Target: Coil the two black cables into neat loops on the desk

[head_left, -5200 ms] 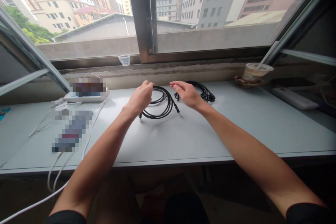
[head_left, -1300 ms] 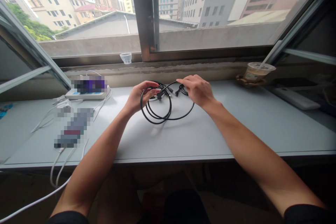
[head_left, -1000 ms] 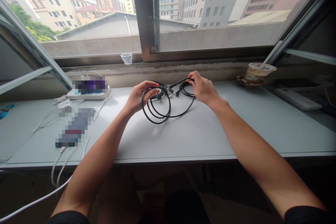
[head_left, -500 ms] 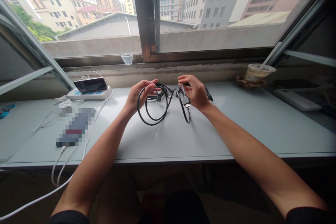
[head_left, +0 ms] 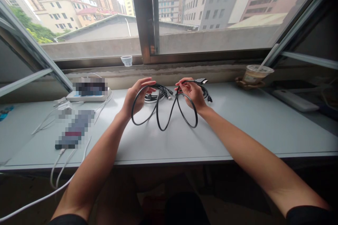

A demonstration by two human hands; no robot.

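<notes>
A black cable [head_left: 164, 129] hangs in loose loops between my two hands above the desk. My left hand [head_left: 135, 95] is curled round the left loop, with its fingers bent over the cable and the thumb mostly hidden. Pinched between the fingertips of my right hand [head_left: 194, 93] is the cable near its end. The plug [head_left: 202, 81], broad and metal-tipped like an HDMI plug, points right past that hand. Behind my hands lies a coiled black cable [head_left: 161, 89] with its plugs showing. Another black plug [head_left: 209, 98] rests behind my right hand, its cable partly covered.
At left on the pale desk [head_left: 171, 151] are a white power strip [head_left: 89, 97], a blurred-out phone-like object [head_left: 76, 128] and white cords. A drink cup with a straw [head_left: 257, 74] stands at right. A small clear cup [head_left: 127, 61] sits on the window ledge.
My right hand has turned, so the plug that hung down below it now points right above it. The cable loops have spread wider, and my left hand has shifted slightly left.
</notes>
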